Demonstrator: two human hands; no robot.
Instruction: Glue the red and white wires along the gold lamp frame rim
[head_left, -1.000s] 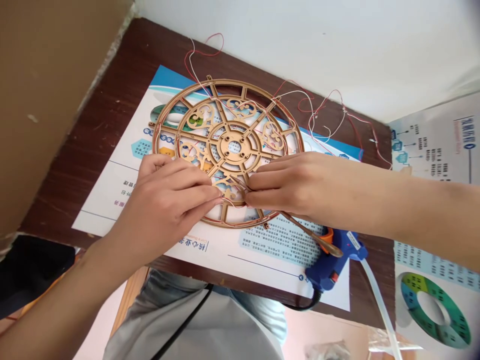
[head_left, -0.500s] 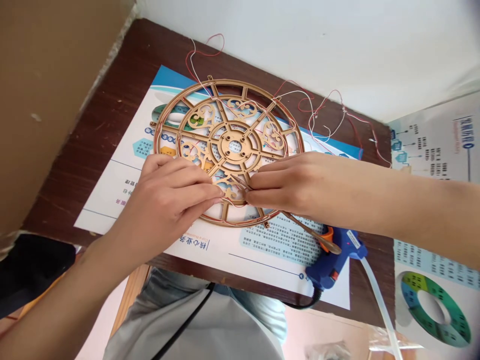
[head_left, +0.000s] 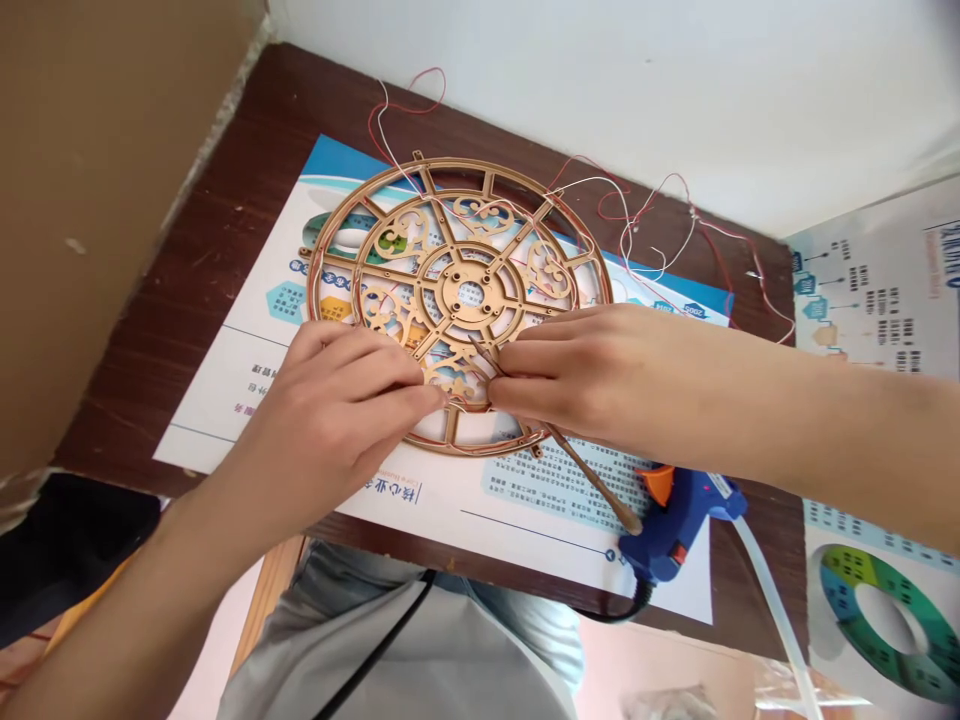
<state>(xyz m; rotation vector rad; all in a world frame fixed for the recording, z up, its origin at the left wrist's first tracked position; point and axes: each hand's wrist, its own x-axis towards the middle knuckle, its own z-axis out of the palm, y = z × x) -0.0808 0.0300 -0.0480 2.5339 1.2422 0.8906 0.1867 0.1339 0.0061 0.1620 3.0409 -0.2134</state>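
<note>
A round gold openwork wheel (head_left: 459, 290) lies flat on a printed poster (head_left: 225, 385) on a dark wooden table (head_left: 142, 330). My left hand (head_left: 337, 410) rests on the wheel's near rim, its fingertips pinched at a scroll ornament near the bottom spoke. My right hand (head_left: 592, 375) comes in from the right and grips a thin gold stick (head_left: 592, 480), whose tip touches the same spot on the wheel. Thin red and white wires (head_left: 637, 225) run from the wheel toward the back right.
A blue hot-glue gun (head_left: 675, 520) with an orange trigger lies at the table's near right edge, a clear glue stick trailing from it. A second poster (head_left: 877, 300) lies to the right. A cardboard sheet (head_left: 90, 180) stands at the left. A white wall is behind.
The free end of the stick in my right hand has swung left, away from the glue gun. Both hands stay at the wheel's lower part; the view shifted slightly.
</note>
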